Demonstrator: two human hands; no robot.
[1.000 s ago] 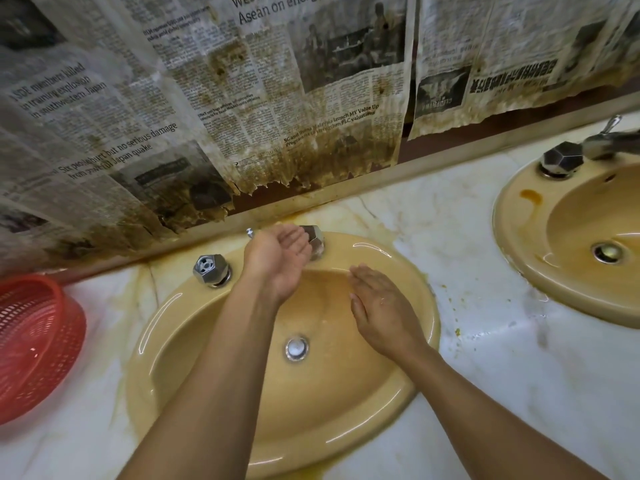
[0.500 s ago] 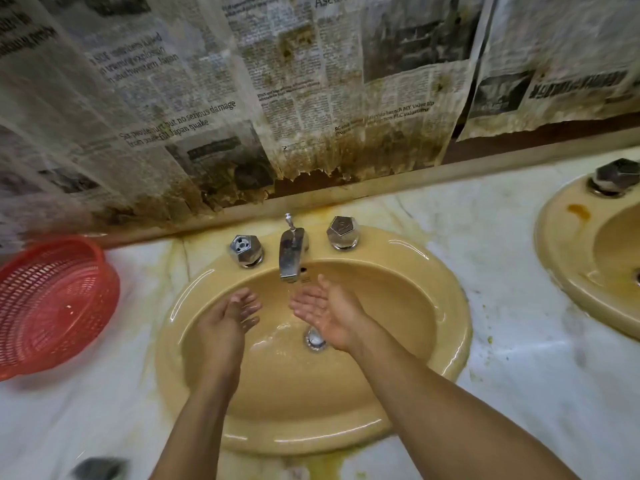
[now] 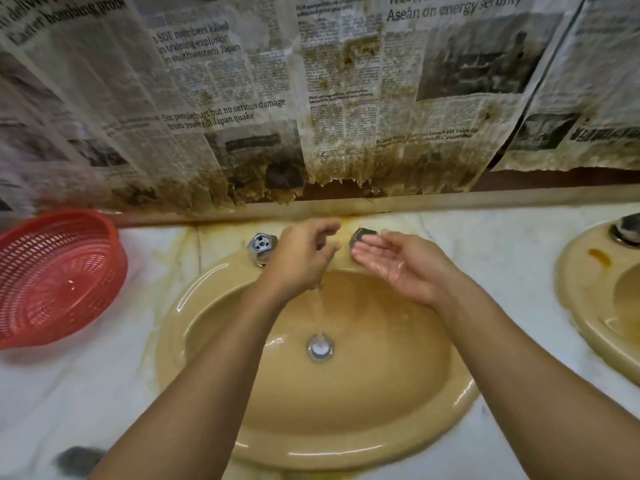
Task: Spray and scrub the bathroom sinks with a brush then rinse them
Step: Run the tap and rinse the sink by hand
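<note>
Head camera: left hand (image 3: 301,254) curls loosely over the hidden tap, grip unclear; right hand (image 3: 398,265) spread, palm up and wet, beside the right knob (image 3: 362,235); water (image 3: 318,306) falls into the sink (image 3: 346,445); I'd cup it and sweep the basin walls evenly.

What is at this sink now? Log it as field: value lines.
sink: yellow, water running into the drain
left hand: above the basin's back, between the knobs; fingers curved, grip unclear
right hand: palm up, wet, fingers straight, by the right knob
left knob: no hand on it
basket: red, on the counter left of the sink
second sink: right edge, orange stain on rim
backdrop: stained newspaper
</note>
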